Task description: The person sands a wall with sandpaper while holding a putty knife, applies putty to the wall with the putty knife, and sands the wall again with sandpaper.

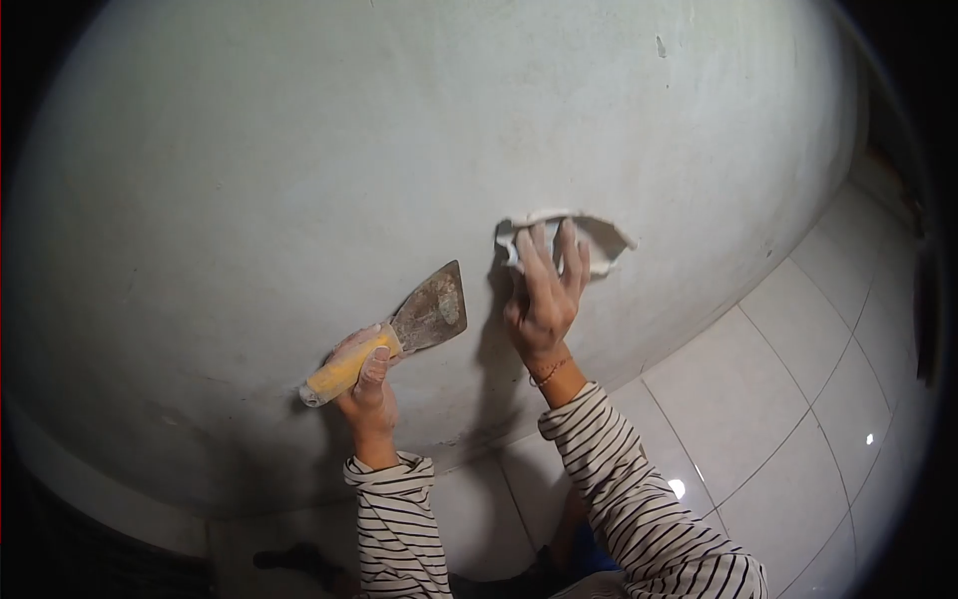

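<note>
While the left hand [371, 391] grips a scraper [432, 307], the right hand [545, 304] spreads on a sheet [607, 244] hiding some wall [319, 160] above tiles [758, 379].

Wall [299, 150]: pale grey-green, scuffed and marked in places. Floor [778, 369]: light glossy tiles, dark joints, bright light reflections [678, 488] noted

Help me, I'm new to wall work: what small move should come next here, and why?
Probably slide the right hand's fingers toward the pale sheet's right end and press it flatter: that end looks bowed, and the fingers sit nearer its left. The left hand holds the scraper aside.
</note>
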Demonstrator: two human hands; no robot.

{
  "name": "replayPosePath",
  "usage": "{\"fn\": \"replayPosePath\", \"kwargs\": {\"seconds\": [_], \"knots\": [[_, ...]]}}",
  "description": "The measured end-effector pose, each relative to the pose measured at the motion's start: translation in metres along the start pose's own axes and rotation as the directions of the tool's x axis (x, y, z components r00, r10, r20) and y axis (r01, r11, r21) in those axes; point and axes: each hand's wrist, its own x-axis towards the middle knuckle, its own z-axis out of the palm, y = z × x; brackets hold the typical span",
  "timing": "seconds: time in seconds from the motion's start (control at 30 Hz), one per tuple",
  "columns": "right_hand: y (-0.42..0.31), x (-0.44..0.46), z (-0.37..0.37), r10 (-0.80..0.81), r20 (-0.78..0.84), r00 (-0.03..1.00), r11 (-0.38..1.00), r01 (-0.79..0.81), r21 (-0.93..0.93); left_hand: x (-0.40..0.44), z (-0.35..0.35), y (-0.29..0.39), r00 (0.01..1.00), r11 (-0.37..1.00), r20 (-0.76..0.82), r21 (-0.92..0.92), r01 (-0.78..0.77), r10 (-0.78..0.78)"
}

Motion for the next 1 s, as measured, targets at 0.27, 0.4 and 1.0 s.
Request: {"fn": "replayPosePath", "kwargs": {"seconds": [0.27,0.4,1.0], "knots": [[0.007,-0.001,-0.003,-0.025,0.061,0.998,0.999,0.023,0.025,0.003,0.009,0.012,1.0,0.994,-0.021,-0.104,0.021,-0.023],[0.009,0.028,0.0,-0.099,0.011,0.995,0.993,0.098,0.061,0.0,0.008,0.015,0.997,0.994,0.017,-0.082,0.078,-0.077],[-0.015,0.017,0.007,-0.055,-0.042,0.998,0.985,0.062,0.163,0.001,0.007,0.015,0.999,0.998,0.046,-0.051,0.032,-0.029]]}}
